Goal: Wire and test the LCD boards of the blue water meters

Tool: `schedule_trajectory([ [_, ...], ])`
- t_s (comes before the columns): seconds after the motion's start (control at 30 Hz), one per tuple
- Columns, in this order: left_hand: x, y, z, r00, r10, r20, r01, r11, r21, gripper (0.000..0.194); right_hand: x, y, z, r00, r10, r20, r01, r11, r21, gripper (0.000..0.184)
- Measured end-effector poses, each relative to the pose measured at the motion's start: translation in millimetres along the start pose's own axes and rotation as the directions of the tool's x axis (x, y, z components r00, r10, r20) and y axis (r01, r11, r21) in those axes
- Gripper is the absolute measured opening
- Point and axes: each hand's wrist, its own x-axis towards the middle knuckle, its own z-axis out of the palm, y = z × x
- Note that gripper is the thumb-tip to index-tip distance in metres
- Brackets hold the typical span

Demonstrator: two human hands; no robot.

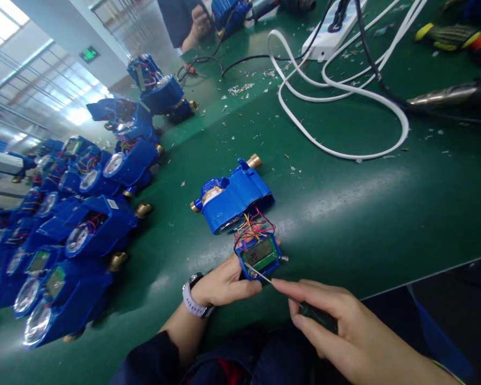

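Note:
My left hand (228, 280), with a watch on its wrist, is closed around a small blue display module (260, 256). Its LCD on a green circuit board faces up. Red, yellow and black wires (254, 227) run from the module to a blue water meter (238, 198) with brass ends, lying on the table just beyond. In my right hand (336, 321) is a screwdriver (318, 318) with a dark green handle. Its thin metal shaft reaches over the module's near edge; whether the tip touches is hard to tell.
Several blue water meters (100, 224) crowd the left side of the green table (324, 214). A white cable (344, 155) loops from a power strip (332, 29) at the back. A metal-nosed tool (444, 97) and a glove (449, 37) lie right. A co-worker's hand (200, 21) shows opposite.

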Motion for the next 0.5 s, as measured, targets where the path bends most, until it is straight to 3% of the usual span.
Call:
schedule_trajectory([
  [0.1,4,2,-12.0,0.995,0.021,0.101,-0.014,0.997,-0.077,0.067,0,1,-1,0.997,0.063,0.049,-0.064,0.998,0.012,0.042],
  [0.23,10,2,-22.2,0.98,0.064,0.188,-0.01,0.961,-0.275,0.064,1,0,-4,0.996,0.054,0.067,-0.055,0.998,0.01,0.041],
  [0.33,14,1,-23.3,0.982,0.045,0.181,0.028,0.924,-0.381,0.069,1,1,-7,0.996,0.05,0.08,-0.049,0.999,-0.017,0.042],
  [0.5,14,-3,-22.1,0.994,-0.025,0.102,0.072,0.869,-0.49,0.104,-1,4,-12,0.997,-0.074,0.039,0.078,0.99,-0.117,0.04],
])
